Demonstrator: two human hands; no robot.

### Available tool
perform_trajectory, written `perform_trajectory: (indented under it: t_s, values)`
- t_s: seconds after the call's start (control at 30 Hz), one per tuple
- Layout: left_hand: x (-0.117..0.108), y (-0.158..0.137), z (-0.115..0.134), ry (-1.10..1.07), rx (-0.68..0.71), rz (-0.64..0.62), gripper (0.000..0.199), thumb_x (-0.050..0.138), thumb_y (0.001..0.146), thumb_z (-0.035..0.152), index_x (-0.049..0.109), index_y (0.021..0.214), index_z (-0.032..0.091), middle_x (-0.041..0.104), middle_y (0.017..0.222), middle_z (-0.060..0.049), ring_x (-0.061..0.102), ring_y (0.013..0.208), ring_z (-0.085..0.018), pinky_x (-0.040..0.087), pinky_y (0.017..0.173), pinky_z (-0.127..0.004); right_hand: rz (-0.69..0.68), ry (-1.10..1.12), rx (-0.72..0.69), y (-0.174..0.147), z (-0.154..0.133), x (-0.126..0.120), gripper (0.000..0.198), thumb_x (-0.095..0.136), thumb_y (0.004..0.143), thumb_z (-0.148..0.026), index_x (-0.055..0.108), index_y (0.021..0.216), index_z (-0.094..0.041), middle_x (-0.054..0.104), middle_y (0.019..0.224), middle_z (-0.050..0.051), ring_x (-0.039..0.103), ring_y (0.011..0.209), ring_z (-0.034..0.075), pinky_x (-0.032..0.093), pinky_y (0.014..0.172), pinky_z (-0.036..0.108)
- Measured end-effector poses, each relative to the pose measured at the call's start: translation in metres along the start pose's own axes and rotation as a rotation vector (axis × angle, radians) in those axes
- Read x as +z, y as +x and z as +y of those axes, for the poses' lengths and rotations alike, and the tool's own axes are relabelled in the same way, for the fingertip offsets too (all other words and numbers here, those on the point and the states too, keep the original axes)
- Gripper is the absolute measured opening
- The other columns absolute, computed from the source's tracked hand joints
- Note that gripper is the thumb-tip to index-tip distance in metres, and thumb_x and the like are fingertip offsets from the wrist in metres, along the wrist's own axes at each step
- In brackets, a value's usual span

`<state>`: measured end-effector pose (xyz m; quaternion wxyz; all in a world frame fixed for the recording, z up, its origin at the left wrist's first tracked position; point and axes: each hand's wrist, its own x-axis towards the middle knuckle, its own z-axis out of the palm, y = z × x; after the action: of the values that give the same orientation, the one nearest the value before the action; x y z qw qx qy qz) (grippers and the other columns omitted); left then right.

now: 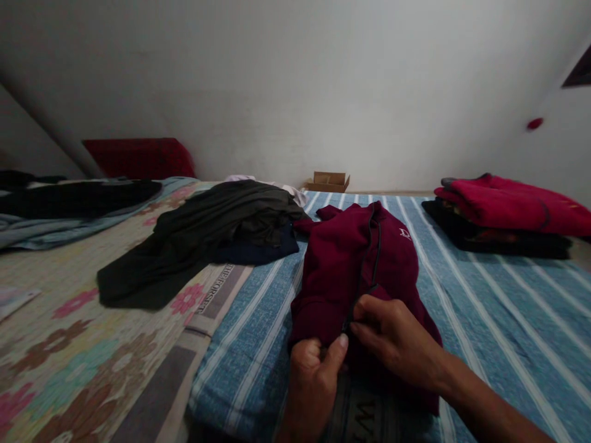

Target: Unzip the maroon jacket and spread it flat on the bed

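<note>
Pale, bare wall fills the upper half of the frame, above a bed spread with a blue striped sheet at centre and right and a flowered cover at lower left. Looking down from the head camera, we see a maroon zip-front jacket lying on the stripes at lower centre, its hem towards the bottom edge and a small white mark on its chest. Left of it lies a heap of dark clothes; at the right edge sits a folded stack with a pink garment on top.

Both hands meet at the jacket's dark zip, low on the front. The left hand grips the cloth, thumb on top and fingers curled. The right hand pinches the zip's edge between thumb and bent forefinger; we cannot tell whether the slider is in that pinch.

To work this zip well, we would judge it best to hold the lower end firm and straight with the left hand, line both edges up evenly, and keep loose fabric away from the teeth.
</note>
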<state>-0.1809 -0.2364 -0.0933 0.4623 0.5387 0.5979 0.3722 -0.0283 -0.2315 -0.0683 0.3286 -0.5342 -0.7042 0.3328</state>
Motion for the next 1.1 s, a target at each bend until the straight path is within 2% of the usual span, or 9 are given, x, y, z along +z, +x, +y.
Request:
perform_trajectory:
  t_s: [0.1,0.23,0.37,0.5,0.63,0.87,0.97,1.1]
  values:
    - [-0.001,-0.008,-0.007,0.077,-0.026,0.049,0.038,0.054,0.068,0.044,0.038,0.043,0.020,0.031,0.042,0.006,0.033,0.044,-0.009,0.030,0.045,-0.023,-0.033,-0.208,-0.053,-0.008,-0.005,0.005,0.010,0.042,0.082,-0.015,0.046,0.073,-0.018,0.047,0.057,-0.005,0.036,0.047,0.007,0.024,0.046,0.021]
    - [0.002,-0.014,-0.013,0.124,0.002,0.092,0.038,0.051,0.067,0.043,0.033,0.043,0.022,0.027,0.045,0.005,0.029,0.045,-0.009,0.028,0.045,-0.024,-0.038,-0.526,-0.169,-0.015,-0.009,0.014,0.014,0.039,0.082,-0.014,0.047,0.071,-0.018,0.048,0.053,-0.004,0.034,0.042,0.007,0.017,0.044,0.024]
    - [0.005,-0.014,-0.013,0.164,0.053,0.146,0.036,0.048,0.068,0.041,0.031,0.042,0.022,0.029,0.047,0.004,0.029,0.048,-0.010,0.029,0.047,-0.025,0.053,-0.692,-0.334,-0.017,-0.005,0.025,0.014,0.041,0.075,-0.007,0.047,0.069,-0.018,0.052,0.053,-0.002,0.037,0.040,0.009,0.017,0.044,0.027]
    - [0.004,-0.013,-0.013,0.195,0.083,0.162,0.035,0.046,0.068,0.040,0.033,0.041,0.022,0.032,0.046,0.003,0.032,0.048,-0.011,0.029,0.048,-0.026,0.238,-0.724,-0.471,-0.018,0.003,0.032,0.018,0.038,0.078,-0.007,0.045,0.066,-0.019,0.050,0.050,-0.002,0.037,0.041,0.010,0.018,0.045,0.027]
    - [0.004,-0.014,-0.013,0.172,0.080,0.126,0.038,0.048,0.069,0.041,0.031,0.040,0.022,0.030,0.044,0.003,0.031,0.047,-0.011,0.028,0.046,-0.025,0.326,-0.714,-0.544,-0.021,0.008,0.035,0.021,0.037,0.083,-0.008,0.045,0.066,-0.019,0.048,0.050,-0.003,0.036,0.041,0.010,0.020,0.046,0.028]
    - [0.006,-0.019,-0.017,0.122,0.038,0.110,0.041,0.052,0.067,0.043,0.033,0.037,0.022,0.027,0.042,0.004,0.029,0.045,-0.010,0.028,0.044,-0.024,0.287,-0.726,-0.527,-0.024,0.009,0.034,0.023,0.037,0.085,-0.009,0.046,0.066,-0.019,0.048,0.051,-0.003,0.037,0.042,0.011,0.022,0.047,0.028]
    - [0.011,-0.020,-0.031,0.090,-0.001,0.123,0.042,0.053,0.065,0.047,0.030,0.038,0.023,0.026,0.041,0.004,0.030,0.045,-0.011,0.026,0.042,-0.024,0.287,-0.728,-0.534,-0.028,0.008,0.033,0.023,0.037,0.085,-0.009,0.046,0.066,-0.019,0.048,0.050,-0.003,0.037,0.042,0.011,0.022,0.047,0.028]
    - [0.020,-0.025,-0.051,0.060,-0.120,0.098,0.047,0.057,0.061,0.052,0.030,0.037,0.022,0.022,0.039,0.003,0.033,0.046,-0.012,0.025,0.039,-0.024,0.308,-0.712,-0.546,-0.040,0.006,0.033,0.025,0.035,0.086,-0.010,0.044,0.064,-0.019,0.046,0.049,-0.004,0.037,0.041,0.010,0.022,0.046,0.028]
